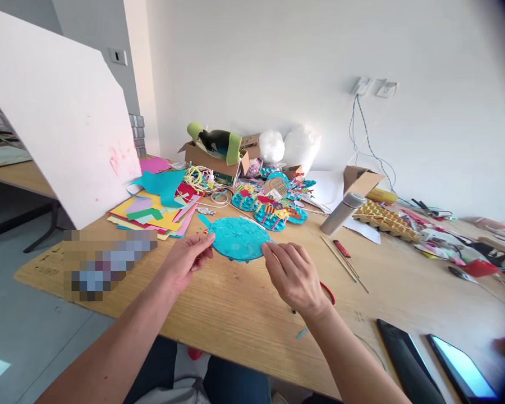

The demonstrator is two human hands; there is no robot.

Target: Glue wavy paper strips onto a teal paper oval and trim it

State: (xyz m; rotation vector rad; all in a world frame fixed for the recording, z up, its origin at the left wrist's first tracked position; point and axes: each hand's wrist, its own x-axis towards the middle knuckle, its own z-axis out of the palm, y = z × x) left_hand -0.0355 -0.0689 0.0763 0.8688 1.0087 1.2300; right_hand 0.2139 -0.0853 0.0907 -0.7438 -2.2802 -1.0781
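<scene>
A flat, roundish blue paper cutout [239, 238] with a narrow strip at its upper left is held up over the table between both hands. My left hand [189, 257] pinches its left edge between thumb and fingers. On the opposite edge, my right hand [289, 270] grips it with the fingers bent over the rim. Small dark bumps show along the lower edge of the cutout. Partly hidden behind my right wrist is a red curved handle [328, 293]. Beyond the cutout lie several decorated blue paper pieces [271, 216] with colourful patterned scraps on them.
Coloured paper sheets [151, 216] are stacked at left beside a tall white board [67, 123]. A cardboard box [212, 160] stands at the back. To the right are a silver flask [343, 213], wooden sticks [340, 259], a red cutter [341, 249], an egg tray [387, 221] and a phone [460, 365].
</scene>
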